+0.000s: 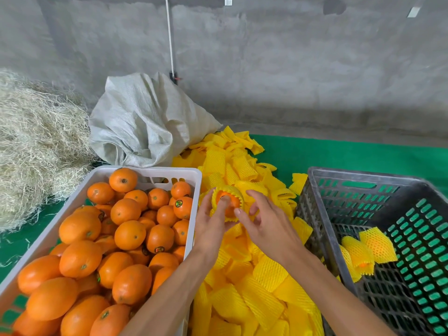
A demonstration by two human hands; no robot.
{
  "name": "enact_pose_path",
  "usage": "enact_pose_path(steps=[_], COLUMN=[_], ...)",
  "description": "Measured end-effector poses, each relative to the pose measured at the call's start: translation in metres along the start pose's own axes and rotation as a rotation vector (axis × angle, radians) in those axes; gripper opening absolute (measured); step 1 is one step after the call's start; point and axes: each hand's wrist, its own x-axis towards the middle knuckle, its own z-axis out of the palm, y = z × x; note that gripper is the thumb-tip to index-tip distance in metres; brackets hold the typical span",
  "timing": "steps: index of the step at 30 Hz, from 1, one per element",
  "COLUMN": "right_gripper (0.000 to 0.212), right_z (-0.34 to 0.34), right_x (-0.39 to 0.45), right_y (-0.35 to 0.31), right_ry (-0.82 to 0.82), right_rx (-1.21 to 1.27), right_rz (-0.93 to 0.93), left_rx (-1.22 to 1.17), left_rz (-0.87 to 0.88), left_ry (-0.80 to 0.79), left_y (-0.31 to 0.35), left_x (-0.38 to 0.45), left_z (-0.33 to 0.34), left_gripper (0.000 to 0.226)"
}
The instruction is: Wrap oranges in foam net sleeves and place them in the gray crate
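**Oranges: one half-sleeved over the pile, a few already in the gray crate**

Oranges fill the white crate (72, 204) at your left, loose and unwrapped, on the green counter (339, 154). At your right stands the gray crate (315, 209), mostly bare, with what look like a few wrapped fruits (366, 253) lying against its left wall. Between the two crates spreads the heap of yellow foam net sleeves (254, 275), running from the woven sack (145, 117) at the back down to your forearms. A mound of straw (36, 141) sits at far left.

Your left hand (211, 229) holds the orange in work (226, 202) above the heap, fingers curled round it from the left and the thumb pressed on the bare fruit. The sleeve (230, 190) covers the far side and rim of that orange; the near face is bare. Your right hand (264, 221) is just beside it, fingers loosely curled, the thumb tip touching the sleeve's near edge; I cannot tell whether it pinches the net or only rests there.

You appear to be mid-wrap. Next, I judge, you need to draw the net fully over the exposed face while your left grip steadies the fruit, then carry it right over the gray crate's wall and set it beside the others.
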Motion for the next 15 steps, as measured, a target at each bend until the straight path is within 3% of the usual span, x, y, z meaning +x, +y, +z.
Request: enact_pose_path(steps=[2, 5, 11, 15], right_gripper=[0.059, 0.052, 0.033, 0.035], right_z=[0.002, -0.002, -0.007, -0.008], right_x=[-0.001, 0.001, 0.003, -0.002], right_y=[0.006, 0.011, 0.004, -0.007], right_ry=[-0.088, -0.064, 0.07, 0.07], right_rx=[0.067, 0.081, 0.025, -0.034], right_rz=[0.033, -0.002, -0.018, -0.106], left_rx=[-0.035, -0.1, 0.14, 0.196], left_rz=[-0.034, -0.051, 0.039, 0.071], left_ry=[-0.082, -0.137, 0.011, 0.052], left_y=[0.001, 0.001, -0.002, -0.004], left_x=[-0.002, -0.005, -0.006, -0.002], left_z=[0.001, 0.004, 0.007, 0.006], left_gripper=[0.061, 0.073, 0.054, 0.074])
